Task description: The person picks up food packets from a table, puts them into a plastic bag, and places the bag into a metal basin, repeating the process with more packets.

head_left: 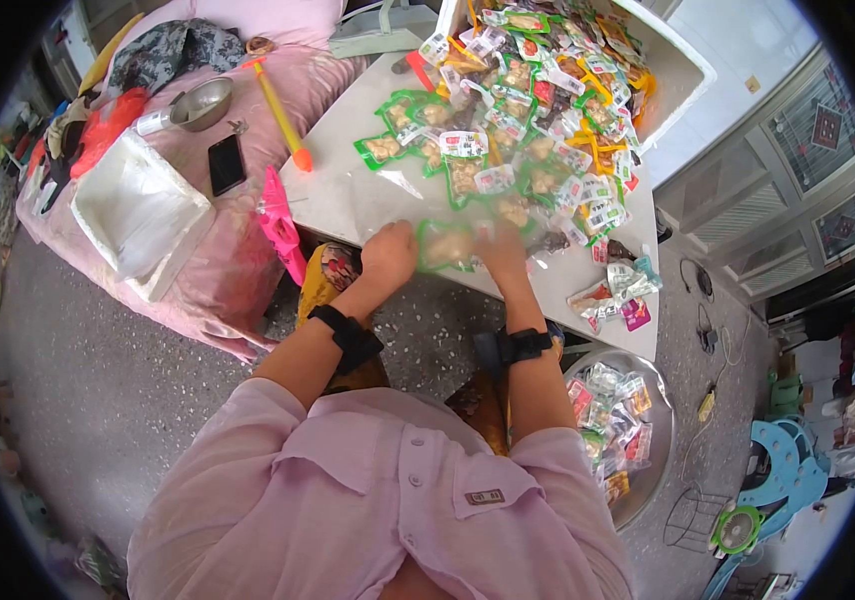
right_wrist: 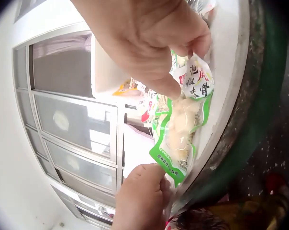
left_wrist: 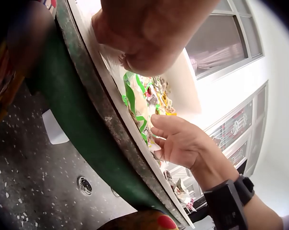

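Between the hands, a clear snack packet [right_wrist: 182, 132] with green edges and a white printed end stretches along the table's near edge; pale pieces show inside it. My left hand [head_left: 389, 252] grips its green end, fingers curled over the corner in the right wrist view. At the white end, my right hand [head_left: 503, 252] pinches the packet between thumb and fingers, blurred in the head view. Just beyond lie similar green-edged packets [head_left: 464, 170] and a large heap of mixed snack packets [head_left: 548, 110] on the white table [head_left: 333, 205].
A white foam box [head_left: 683, 75] lies tipped behind the heap. Below the table's right corner, a metal basin [head_left: 660, 440] holds several packets. On the pink-covered bed at left are another foam box [head_left: 153, 225], a phone [head_left: 228, 164] and a metal bowl [head_left: 202, 104].
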`<action>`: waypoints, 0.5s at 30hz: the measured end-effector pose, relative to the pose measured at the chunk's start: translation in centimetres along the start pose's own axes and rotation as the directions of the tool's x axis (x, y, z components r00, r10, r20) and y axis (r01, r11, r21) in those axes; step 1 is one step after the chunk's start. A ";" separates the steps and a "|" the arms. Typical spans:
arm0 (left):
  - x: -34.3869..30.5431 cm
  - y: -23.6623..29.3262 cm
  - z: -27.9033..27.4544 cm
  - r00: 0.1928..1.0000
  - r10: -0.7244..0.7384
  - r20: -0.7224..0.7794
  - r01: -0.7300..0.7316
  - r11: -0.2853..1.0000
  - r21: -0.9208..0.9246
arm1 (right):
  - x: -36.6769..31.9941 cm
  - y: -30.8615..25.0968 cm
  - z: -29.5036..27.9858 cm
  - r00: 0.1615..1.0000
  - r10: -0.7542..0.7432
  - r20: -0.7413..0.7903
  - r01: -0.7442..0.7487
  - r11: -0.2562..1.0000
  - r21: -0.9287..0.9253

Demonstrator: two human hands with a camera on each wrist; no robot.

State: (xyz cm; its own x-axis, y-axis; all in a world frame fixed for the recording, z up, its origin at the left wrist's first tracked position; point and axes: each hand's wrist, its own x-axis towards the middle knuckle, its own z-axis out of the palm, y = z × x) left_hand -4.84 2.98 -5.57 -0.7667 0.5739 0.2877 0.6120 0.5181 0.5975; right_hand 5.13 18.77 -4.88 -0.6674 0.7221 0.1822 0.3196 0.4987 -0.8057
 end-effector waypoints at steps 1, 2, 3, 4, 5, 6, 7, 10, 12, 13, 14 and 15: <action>0.0 0.0 0.1 1.000 0.010 -0.004 -0.010 1.000 -0.001 | -0.2 -0.3 -0.3 0.985 0.166 0.054 -0.175 0.953 0.248; -0.1 0.0 0.1 1.000 0.020 -0.007 -0.020 1.000 -0.002 | -0.4 -0.4 -0.5 0.939 0.310 0.147 -0.342 0.816 0.466; -0.2 0.0 0.1 0.999 0.031 -0.009 -0.031 1.000 -0.003 | -0.6 -0.3 -0.6 0.915 0.318 0.249 -0.404 0.751 0.522; -0.3 0.0 0.1 0.999 0.032 -0.009 -0.032 0.999 0.001 | -0.9 -0.2 -0.8 0.883 0.315 0.349 -0.466 0.679 0.567; -0.3 0.1 0.0 0.999 0.035 -0.009 -0.035 0.999 0.006 | -1.2 -0.1 -1.0 0.844 0.300 0.444 -0.529 0.600 0.600; -0.3 0.2 -0.1 0.999 0.039 -0.009 -0.039 0.999 0.010 | -1.5 -0.1 -0.8 0.856 0.310 0.414 -0.516 0.577 0.633; -0.4 0.1 -0.1 0.998 0.056 -0.013 -0.056 0.998 0.008 | -1.9 -0.2 -0.5 0.865 0.321 0.385 -0.501 0.554 0.665; -0.7 -0.1 -0.2 0.992 0.127 -0.015 -0.127 0.992 0.018 | -2.8 -0.1 0.1 0.898 0.330 0.292 -0.422 0.454 0.784; -1.2 0.5 -0.8 0.979 0.202 0.004 -0.202 0.978 0.045 | -3.5 -0.6 0.0 0.910 0.320 0.262 -0.376 0.374 0.848; -1.3 1.0 -1.3 0.966 0.259 -0.009 -0.258 0.965 0.048 | -3.9 -1.3 -0.2 0.913 0.310 0.264 -0.364 0.332 0.870; -1.5 1.7 -1.8 0.949 0.316 -0.021 -0.314 0.948 0.050 | -4.4 -1.9 -0.3 0.916 0.301 0.265 -0.352 0.289 0.890; -1.5 2.3 -2.1 0.928 0.370 -0.034 -0.368 0.928 0.053 | -4.9 -2.4 0.2 0.916 0.292 0.275 -0.351 0.250 0.902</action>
State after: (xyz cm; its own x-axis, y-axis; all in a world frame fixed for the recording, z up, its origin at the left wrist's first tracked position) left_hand -2.68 1.97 -3.12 -0.4916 0.7032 0.5137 0.8608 0.3030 0.4089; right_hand 7.54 13.93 -3.99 -0.7032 0.6750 -0.2235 -0.2930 -0.5615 -0.7739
